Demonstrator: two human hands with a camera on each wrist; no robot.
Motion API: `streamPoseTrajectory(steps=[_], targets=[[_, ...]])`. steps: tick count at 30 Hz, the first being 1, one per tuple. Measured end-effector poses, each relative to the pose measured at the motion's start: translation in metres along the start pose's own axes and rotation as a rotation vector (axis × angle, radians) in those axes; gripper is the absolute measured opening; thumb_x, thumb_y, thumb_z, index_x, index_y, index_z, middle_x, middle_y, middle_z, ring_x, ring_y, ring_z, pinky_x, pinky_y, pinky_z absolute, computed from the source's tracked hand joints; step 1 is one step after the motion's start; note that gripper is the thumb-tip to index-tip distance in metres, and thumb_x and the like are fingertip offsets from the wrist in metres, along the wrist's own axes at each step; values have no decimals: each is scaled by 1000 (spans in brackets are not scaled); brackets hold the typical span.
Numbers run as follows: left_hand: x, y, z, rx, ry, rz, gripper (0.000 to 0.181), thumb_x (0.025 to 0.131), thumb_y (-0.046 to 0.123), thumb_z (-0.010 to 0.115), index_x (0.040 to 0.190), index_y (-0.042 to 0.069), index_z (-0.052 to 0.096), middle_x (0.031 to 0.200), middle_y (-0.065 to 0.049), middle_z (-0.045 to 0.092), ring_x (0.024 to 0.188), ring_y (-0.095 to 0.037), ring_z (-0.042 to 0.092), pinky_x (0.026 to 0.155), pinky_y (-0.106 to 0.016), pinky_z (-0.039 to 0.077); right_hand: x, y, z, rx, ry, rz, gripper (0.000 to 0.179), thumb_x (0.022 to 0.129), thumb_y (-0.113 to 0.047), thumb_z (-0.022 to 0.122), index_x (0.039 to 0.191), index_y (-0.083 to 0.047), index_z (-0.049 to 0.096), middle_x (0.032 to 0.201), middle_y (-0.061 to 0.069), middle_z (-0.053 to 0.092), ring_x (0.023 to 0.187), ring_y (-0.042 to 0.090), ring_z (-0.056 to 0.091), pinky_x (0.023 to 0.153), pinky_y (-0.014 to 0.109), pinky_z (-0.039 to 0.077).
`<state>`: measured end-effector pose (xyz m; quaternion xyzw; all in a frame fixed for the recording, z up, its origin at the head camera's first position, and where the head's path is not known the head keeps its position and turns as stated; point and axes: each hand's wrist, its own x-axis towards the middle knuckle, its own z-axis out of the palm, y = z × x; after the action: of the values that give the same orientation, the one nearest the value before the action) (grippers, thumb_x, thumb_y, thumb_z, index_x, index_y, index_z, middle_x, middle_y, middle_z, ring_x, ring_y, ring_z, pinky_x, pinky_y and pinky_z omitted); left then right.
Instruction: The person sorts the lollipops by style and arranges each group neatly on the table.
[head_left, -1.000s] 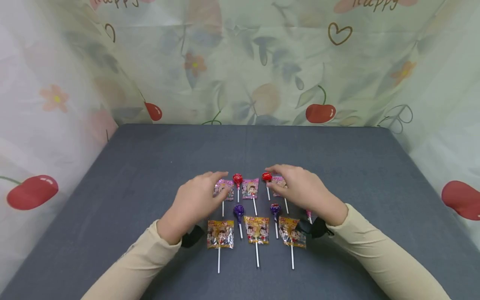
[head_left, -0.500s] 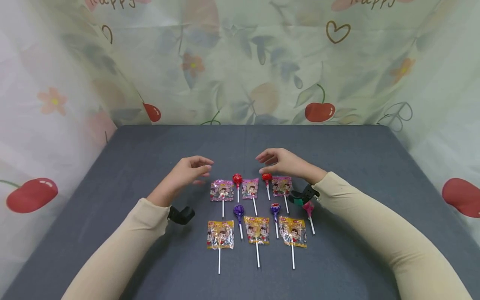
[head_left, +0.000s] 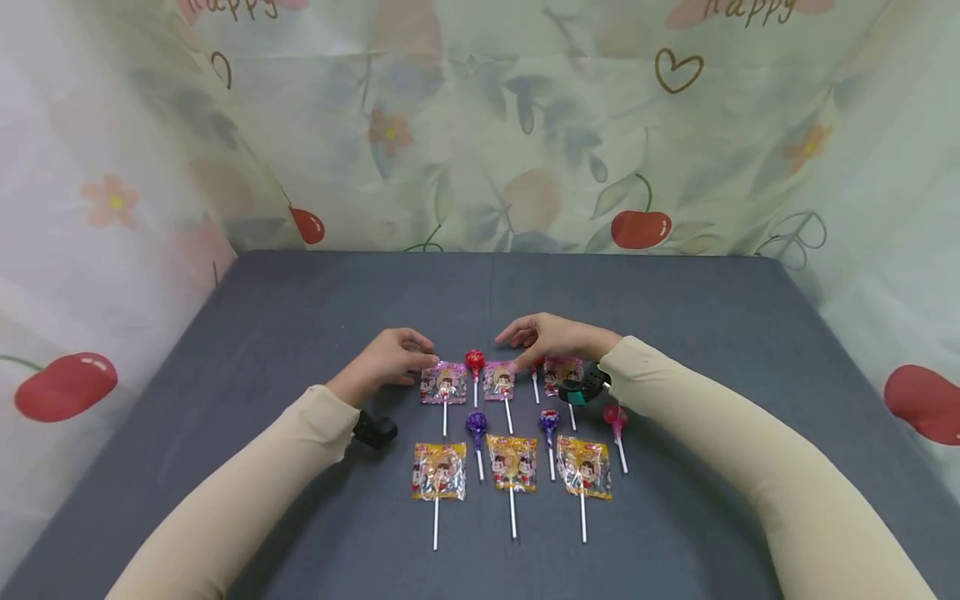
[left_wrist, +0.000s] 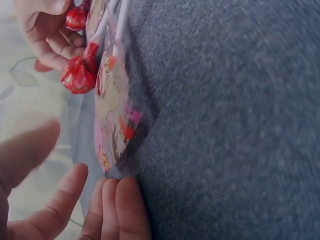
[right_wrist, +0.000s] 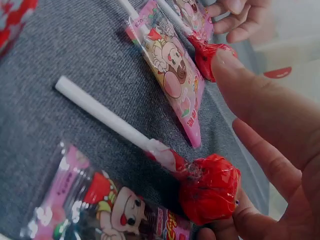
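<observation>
Rows of wrapped lollipops lie on the dark grey table. My left hand (head_left: pixel 393 357) is beside the left pink-wrapped flat lollipop (head_left: pixel 442 385), fingertips right at its wrapper edge; the left wrist view shows those fingers extended and the thumb apart. My right hand (head_left: pixel 553 336) hovers at the right red ball lollipop (right_wrist: pixel 212 187), partly covering it in the head view. In the right wrist view its thumb stands away from the candy, with fingers behind it. Between the hands lie another red ball lollipop (head_left: pixel 474 361) and the middle pink-wrapped lollipop (head_left: pixel 498 381).
Closer to me are two purple ball lollipops, left (head_left: pixel 477 423) and right (head_left: pixel 550 421), and yellow-wrapped flat lollipops, one at the left (head_left: pixel 438 479). A pink ball lollipop (head_left: pixel 616 416) lies at the right. Floral curtains (head_left: pixel 465 125) surround the table (head_left: pixel 337 292).
Both hands first drew back from over the lollipops toward the far side, then came in again: the left rightward to the pink wrapper, the right leftward and lower. The lollipops keep their places.
</observation>
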<state>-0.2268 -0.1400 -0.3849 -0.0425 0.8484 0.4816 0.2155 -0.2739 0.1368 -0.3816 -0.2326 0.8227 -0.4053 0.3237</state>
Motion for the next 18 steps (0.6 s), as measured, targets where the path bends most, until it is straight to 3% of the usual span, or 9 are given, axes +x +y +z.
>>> streamPoseTrajectory(steps=[5,12,18], targets=[[-1,-1,3,103,13,26,40,82,13,78,116,4,59,104,-9,57,84,-17,54,66,-27,50,5,-4,5,12,-1,30,49,81,-8,77,127,-4,60,130,17,53,120,28,46,94,36,41],[0,0,7,151,-35,36,54,75,15,84,120,5,57,116,-14,54,91,-20,52,70,-28,50,7,-8,10,4,37,106,47,76,-11,83,120,-10,66,138,17,47,129,30,41,105,44,35],[0,3,7,210,-31,51,56,73,12,86,120,7,57,112,-13,51,88,-20,49,65,-25,46,6,-6,11,-1,30,92,45,76,-12,83,119,-12,67,148,18,40,138,34,35,111,49,28]])
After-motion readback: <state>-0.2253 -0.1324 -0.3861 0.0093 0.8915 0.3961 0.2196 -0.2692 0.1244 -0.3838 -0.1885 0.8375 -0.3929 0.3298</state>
